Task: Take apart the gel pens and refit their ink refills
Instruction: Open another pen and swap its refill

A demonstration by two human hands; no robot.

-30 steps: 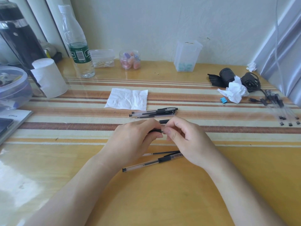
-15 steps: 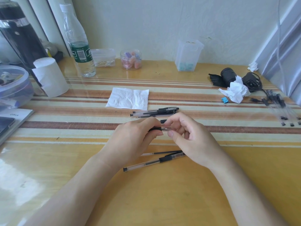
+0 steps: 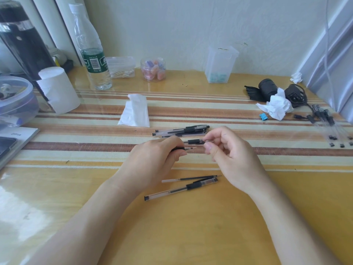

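Black-gripped pen (image 3: 180, 149) sits clenched in my left hand (image 3: 152, 159), point poking toward my right hand (image 3: 229, 152), whose fingers curl in a pinch on something I cannot make out. More pens (image 3: 181, 131) lie just beyond on the striped surface (image 3: 95, 144), another pen (image 3: 181, 189) beside a loose refill (image 3: 189, 178) nearer me.

— What shows of the person?

— Two bare forearms, the left forearm (image 3: 86, 217) and the right forearm (image 3: 286, 217), uncovered all the way to the lower edge (the wide lens makes them look broad down there).

— And at the ends?

— The bare, five-fingered left grip (image 3: 152, 157) and the bare, five-fingered right grip (image 3: 233, 155). The right one's short, trimmed thumbnail (image 3: 208, 145) shows plainly, and a small dark speck (image 3: 225, 134) sits near its first knuckle.
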